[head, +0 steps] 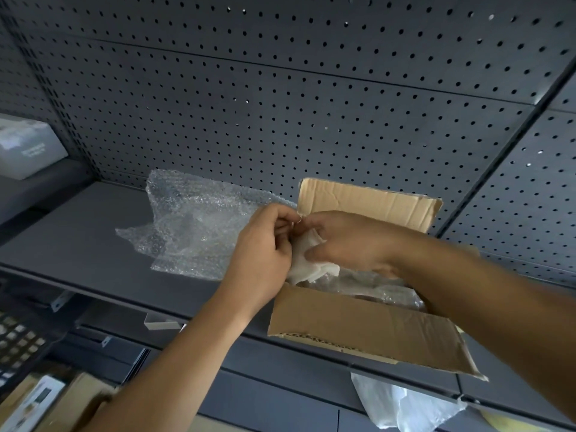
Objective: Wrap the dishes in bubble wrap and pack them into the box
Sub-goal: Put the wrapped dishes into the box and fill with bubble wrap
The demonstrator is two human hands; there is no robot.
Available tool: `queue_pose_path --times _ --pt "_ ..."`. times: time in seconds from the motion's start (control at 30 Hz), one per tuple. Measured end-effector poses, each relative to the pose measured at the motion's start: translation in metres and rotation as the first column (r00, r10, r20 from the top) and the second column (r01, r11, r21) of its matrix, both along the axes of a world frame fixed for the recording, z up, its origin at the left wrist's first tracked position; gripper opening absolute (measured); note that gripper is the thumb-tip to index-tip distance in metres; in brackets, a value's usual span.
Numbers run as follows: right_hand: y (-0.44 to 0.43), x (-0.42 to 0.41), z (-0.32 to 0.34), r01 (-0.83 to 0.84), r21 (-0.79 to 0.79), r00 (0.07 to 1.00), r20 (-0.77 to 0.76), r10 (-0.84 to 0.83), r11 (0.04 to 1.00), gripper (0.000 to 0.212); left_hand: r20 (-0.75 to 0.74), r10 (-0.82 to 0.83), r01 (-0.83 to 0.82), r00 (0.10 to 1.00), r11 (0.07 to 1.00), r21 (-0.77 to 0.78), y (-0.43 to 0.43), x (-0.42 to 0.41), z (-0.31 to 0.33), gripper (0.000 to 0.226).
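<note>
An open cardboard box (367, 325) stands on a dark grey shelf (78, 244), its flaps spread front and back. Something wrapped in bubble wrap (374, 286) lies inside it. A loose sheet of bubble wrap (193, 219) lies crumpled on the shelf left of the box. Above the box's left edge both hands hold a crumpled white sheet of paper or foam (307, 265). My left hand (265, 244) pinches its upper edge. My right hand (346, 241) grips it from the right. No bare dish is visible.
A grey pegboard wall (311, 104) rises behind the shelf. A pale box (28, 148) sits on a higher ledge at far left. Below the shelf front hang a white plastic bag (405, 406), a keypad device (18, 341) and cartons (46, 400).
</note>
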State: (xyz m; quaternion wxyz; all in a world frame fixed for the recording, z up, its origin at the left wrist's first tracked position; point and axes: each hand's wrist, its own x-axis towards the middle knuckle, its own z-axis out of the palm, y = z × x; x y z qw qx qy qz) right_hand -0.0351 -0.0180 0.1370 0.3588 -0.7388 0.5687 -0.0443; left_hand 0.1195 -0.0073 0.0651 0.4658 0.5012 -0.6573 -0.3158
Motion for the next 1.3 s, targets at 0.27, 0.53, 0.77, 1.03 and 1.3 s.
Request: queue_pose_path --times 0.27,0.53,0.77,1.03,1.3 --pt "-0.013 0.026 -0.036 -0.120 -0.027 0.938 -0.331 0.104 0.992 0.009 -0.013 0.005 -0.005 1.000 1.000 -0.007 0.000 0.000 -0.003 0.044" --pt "-0.018 0.025 -0.042 -0.173 0.033 0.967 -0.184 0.176 0.984 0.015 -0.024 -0.013 0.014 1.000 1.000 0.022 0.002 -0.003 -0.001 0.043" --pt "-0.005 -0.011 -0.006 -0.047 -0.107 0.999 -0.008 0.046 0.993 0.020 -0.219 -0.008 0.023 0.976 0.998 0.064 -0.005 0.020 0.013 0.020" --pt "-0.002 -0.044 0.009 0.171 -0.288 0.984 0.097 -0.149 0.942 0.016 0.535 0.050 -0.170 0.844 0.969 0.178 -0.063 0.115 -0.063 0.064" --pt "-0.008 -0.057 0.020 0.359 -0.306 0.921 0.269 -0.281 0.882 0.023 0.773 -0.098 -0.088 0.626 0.977 0.195 -0.091 0.132 -0.109 0.069"
